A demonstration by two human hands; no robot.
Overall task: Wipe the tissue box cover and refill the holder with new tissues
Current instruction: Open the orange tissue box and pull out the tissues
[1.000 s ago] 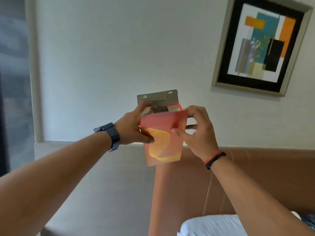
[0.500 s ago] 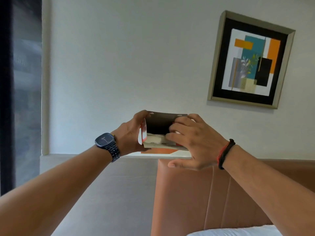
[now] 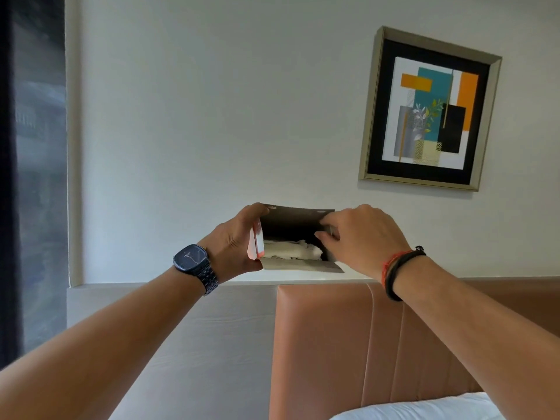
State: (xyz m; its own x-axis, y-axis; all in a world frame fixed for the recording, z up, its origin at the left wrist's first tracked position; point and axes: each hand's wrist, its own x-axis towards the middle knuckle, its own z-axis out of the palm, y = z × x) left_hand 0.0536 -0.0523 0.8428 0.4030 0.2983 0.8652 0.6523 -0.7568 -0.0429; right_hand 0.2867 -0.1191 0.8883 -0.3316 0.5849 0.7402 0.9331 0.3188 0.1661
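Tissues [image 3: 292, 249] now show as a white crumpled mass inside the dark opening of the holder [image 3: 298, 225], which we hold up at chest height in front of the wall, above the edge of the brown padded headboard [image 3: 333, 344]. A second ago the orange tissue pack faced us upright, its printed front fully in view; half a second ago we had tipped it flat into the holder; now only a thin orange-pink edge of the pack [image 3: 257, 241] shows at the left side, so we judge the refill is nearly seated. Our left hand [image 3: 235, 247] is clasped around the left end of the holder, thumb over the top flap, pressing the pack's edge in. Our right hand [image 3: 360, 237] has moved from lying across the front to pinching the holder's right edge with bent fingertips [image 3: 322, 234]. The grey lower lip of the holder juts toward us beneath the tissues. Nothing in view tells us whether the cover has been wiped. Next we likely need to square the pack and close or remount the holder.
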